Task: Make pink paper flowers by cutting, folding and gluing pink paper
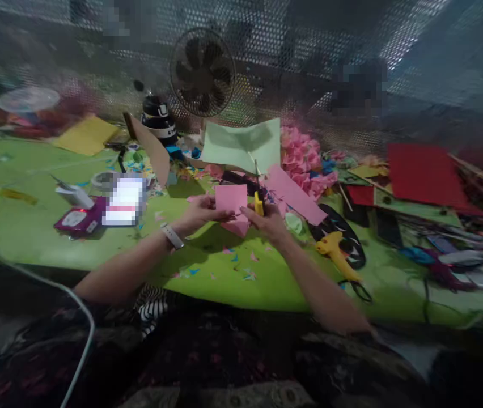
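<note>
Above the middle of the green table, a small square of pink paper point(231, 197) is held up between both hands. My left hand point(202, 212) pinches its left and lower edge, a white band around the wrist. My right hand point(269, 220) has its thumb at the paper's lower right corner. That same hand is closed around yellow-handled scissors point(259, 203), their dark blades pointing away from me; the fingers partly hide the handles. Another folded pink piece point(237, 226) hangs just below the square. A long pink paper strip point(295, 192) lies beyond my right hand.
Paper scraps point(235, 266) litter the green table point(207, 283). A yellow glue gun point(337, 255) lies to the right, near red sheets point(426, 175). Pink paper flowers point(303, 153) and a fan point(202, 72) are at the back. Left are a lit phone point(125, 198) and a white cable point(54, 277).
</note>
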The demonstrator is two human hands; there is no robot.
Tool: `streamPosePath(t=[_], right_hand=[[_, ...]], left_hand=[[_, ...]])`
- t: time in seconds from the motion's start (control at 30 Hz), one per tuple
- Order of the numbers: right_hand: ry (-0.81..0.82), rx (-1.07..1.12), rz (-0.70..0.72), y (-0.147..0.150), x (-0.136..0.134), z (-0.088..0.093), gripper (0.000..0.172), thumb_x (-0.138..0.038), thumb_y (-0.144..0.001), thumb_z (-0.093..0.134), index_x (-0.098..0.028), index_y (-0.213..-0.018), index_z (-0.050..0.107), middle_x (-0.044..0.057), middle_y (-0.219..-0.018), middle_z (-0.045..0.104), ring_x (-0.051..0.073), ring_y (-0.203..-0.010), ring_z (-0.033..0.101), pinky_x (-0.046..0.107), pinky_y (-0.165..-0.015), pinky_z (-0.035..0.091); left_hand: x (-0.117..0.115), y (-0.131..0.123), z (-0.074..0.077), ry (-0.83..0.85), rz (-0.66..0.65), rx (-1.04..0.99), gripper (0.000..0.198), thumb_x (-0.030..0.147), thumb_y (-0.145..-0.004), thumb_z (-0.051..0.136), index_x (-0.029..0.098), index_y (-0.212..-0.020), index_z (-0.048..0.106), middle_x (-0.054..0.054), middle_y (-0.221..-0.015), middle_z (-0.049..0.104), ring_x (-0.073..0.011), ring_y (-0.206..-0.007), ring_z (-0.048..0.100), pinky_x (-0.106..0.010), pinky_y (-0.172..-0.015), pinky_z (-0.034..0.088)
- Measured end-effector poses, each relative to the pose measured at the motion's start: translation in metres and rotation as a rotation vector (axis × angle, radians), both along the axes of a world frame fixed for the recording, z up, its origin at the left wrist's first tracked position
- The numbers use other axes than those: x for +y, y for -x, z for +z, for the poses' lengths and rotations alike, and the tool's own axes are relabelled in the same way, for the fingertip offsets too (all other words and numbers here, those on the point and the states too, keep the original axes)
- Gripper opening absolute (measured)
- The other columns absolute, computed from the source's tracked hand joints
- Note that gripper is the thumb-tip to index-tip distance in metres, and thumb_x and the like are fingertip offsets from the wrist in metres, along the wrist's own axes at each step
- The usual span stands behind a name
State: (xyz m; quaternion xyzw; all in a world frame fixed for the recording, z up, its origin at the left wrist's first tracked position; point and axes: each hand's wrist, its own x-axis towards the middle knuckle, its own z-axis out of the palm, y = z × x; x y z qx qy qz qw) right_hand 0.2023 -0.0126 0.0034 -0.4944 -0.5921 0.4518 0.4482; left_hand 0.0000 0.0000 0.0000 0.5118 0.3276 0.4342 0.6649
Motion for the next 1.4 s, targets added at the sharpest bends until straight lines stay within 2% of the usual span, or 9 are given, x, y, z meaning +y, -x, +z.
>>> streamPosePath(t=[0.17,0.3,0.43,0.57,0.77,0.87,1.03,1.27,1.4], right_hand=[[-0.064,-0.103,0.058,-0.001,0.001,-0.002,0.042,-0.054,-0.067,0.077,-0.019,-0.058,0.054,-0.003,-0.056,0.047,0.01,-0.054,0.04,0.027,-0.053,0.032],[-0.132,-0.163,0.071,-0.003,0.002,-0.003,0.041,-0.051,-0.07,0.076,-0.019,-0.056,0.054,-0.003,-0.055,0.047,0.01,-0.054,0.04,0.027,-0.052,0.033],[-0.084,-0.088,0.037,-0.006,0.001,0.005,0.039,-0.051,-0.066,0.081,-0.019,-0.06,0.059,-0.002,-0.057,0.054,0.011,-0.053,0.046,0.027,-0.053,0.039],[-0.034,0.003,-0.06,-0.011,0.0,0.018,0.046,-0.056,-0.055,0.086,-0.019,-0.062,0.059,-0.002,-0.056,0.056,0.01,-0.05,0.047,0.026,-0.049,0.042],[-0.025,0.072,-0.113,-0.015,0.002,0.019,0.052,-0.058,-0.047,0.088,-0.019,-0.059,0.055,-0.005,-0.051,0.051,0.008,-0.045,0.045,0.024,-0.045,0.04],[0.016,0.05,-0.051,-0.011,0.0,0.016,0.048,-0.055,-0.05,0.089,-0.019,-0.062,0.06,-0.003,-0.054,0.055,0.009,-0.048,0.047,0.025,-0.046,0.041],[0.033,-0.037,0.075,-0.005,-0.005,0.017,0.041,-0.052,-0.061,0.085,-0.018,-0.059,0.061,-0.001,-0.056,0.056,0.01,-0.051,0.048,0.026,-0.048,0.039],[0.0,-0.041,0.102,-0.011,-0.005,0.017,0.032,-0.044,-0.064,0.083,-0.019,-0.061,0.064,-0.001,-0.057,0.059,0.011,-0.054,0.051,0.026,-0.051,0.042],[0.013,0.007,0.076,-0.024,0.002,0.015,0.027,-0.04,-0.062,0.083,-0.019,-0.067,0.068,0.0,-0.062,0.066,0.01,-0.052,0.052,0.025,-0.051,0.045]], left_hand=[[-0.005,0.0,0.001,-0.051,0.006,0.038,0.044,0.032,-0.06,0.092,0.008,-0.092,0.074,-0.013,-0.092,0.078,-0.0189,-0.079,0.074,-0.035,-0.083,0.06],[0.0,0.001,-0.001,-0.053,-0.05,0.074,0.044,0.03,-0.061,0.091,0.008,-0.095,0.072,-0.014,-0.095,0.078,-0.0192,-0.081,0.074,-0.036,-0.084,0.061],[0.006,0.008,0.0,-0.025,-0.051,0.074,0.047,0.028,-0.063,0.09,0.008,-0.099,0.068,-0.014,-0.09,0.078,-0.0205,-0.08,0.075,-0.037,-0.083,0.061],[0.009,0.019,0.008,-0.026,-0.031,0.087,0.048,0.024,-0.068,0.086,0.009,-0.108,0.066,-0.013,-0.086,0.078,-0.0232,-0.082,0.076,-0.038,-0.081,0.062],[0.008,0.022,0.016,-0.007,-0.041,0.101,0.048,0.028,-0.077,0.078,0.013,-0.121,0.063,-0.014,-0.102,0.077,-0.0246,-0.093,0.076,-0.032,-0.074,0.062],[0.005,0.015,0.009,-0.009,-0.09,0.028,0.053,0.027,-0.073,0.084,0.013,-0.118,0.06,-0.011,-0.095,0.078,-0.0237,-0.09,0.076,-0.031,-0.074,0.062],[0.003,0.007,-0.001,-0.108,-0.074,0.047,0.057,0.032,-0.071,0.086,0.009,-0.116,0.06,-0.012,-0.086,0.078,-0.0228,-0.08,0.076,-0.037,-0.079,0.062],[0.004,0.007,0.002,-0.112,-0.054,0.03,0.052,0.03,-0.068,0.088,0.01,-0.108,0.062,-0.009,-0.083,0.078,-0.0202,-0.077,0.076,-0.033,-0.077,0.062],[0.006,0.012,0.006,-0.122,-0.029,0.011,0.053,0.033,-0.066,0.088,0.01,-0.106,0.062,-0.01,-0.082,0.077,-0.0201,-0.077,0.076,-0.033,-0.076,0.062]])
